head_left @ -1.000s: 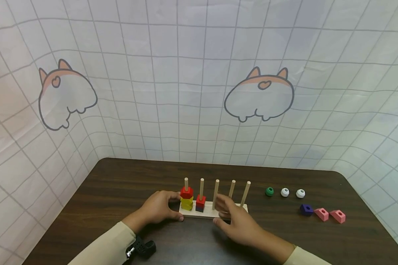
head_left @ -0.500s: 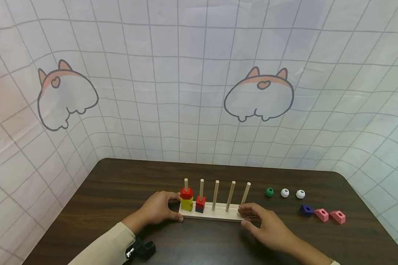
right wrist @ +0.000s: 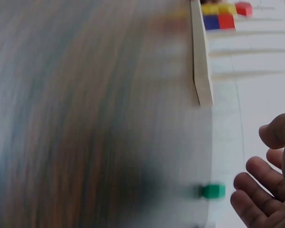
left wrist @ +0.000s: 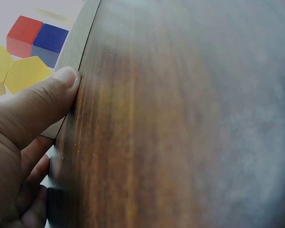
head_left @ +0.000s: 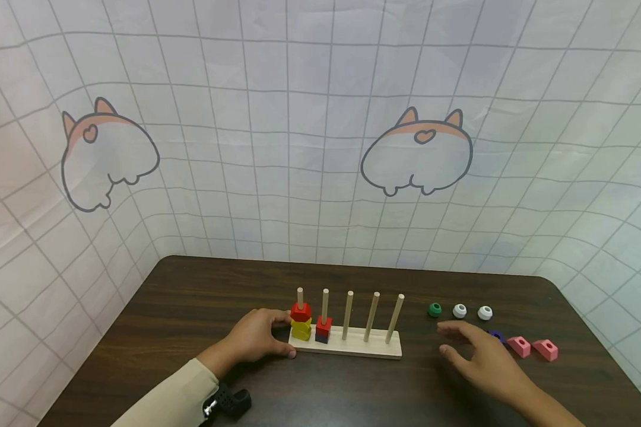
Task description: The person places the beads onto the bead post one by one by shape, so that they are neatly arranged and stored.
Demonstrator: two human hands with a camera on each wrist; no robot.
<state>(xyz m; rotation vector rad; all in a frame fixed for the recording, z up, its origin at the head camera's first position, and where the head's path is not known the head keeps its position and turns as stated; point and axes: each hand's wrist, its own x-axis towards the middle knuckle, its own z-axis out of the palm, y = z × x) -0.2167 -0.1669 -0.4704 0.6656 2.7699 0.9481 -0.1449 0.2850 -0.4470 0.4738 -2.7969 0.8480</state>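
Observation:
My left hand (head_left: 253, 335) grips the left end of a wooden peg stand (head_left: 352, 344), its thumb against the front edge of the base. Yellow blocks (head_left: 301, 330) with a red block (head_left: 301, 312) on top sit on the leftmost peg. On the second peg, a red block (head_left: 323, 326) rests over a dark blue one (left wrist: 48, 42). The other three pegs are bare. To the right of the stand, my right hand (head_left: 486, 359) hovers over the table with spread fingers and holds nothing. It partly covers a dark blue block (head_left: 497, 335).
A green bead (head_left: 434, 309) and two white beads (head_left: 459, 311) stand in a row at the back right of the dark wooden table (head_left: 219, 279). Two pink blocks (head_left: 519, 346) lie to the right of my right hand. A gridded white cloth (head_left: 267, 178) hangs behind.
My right hand has moved rightward from the middle of the peg stand, past its right end, to near the loose blocks. The left hand stays on the stand.

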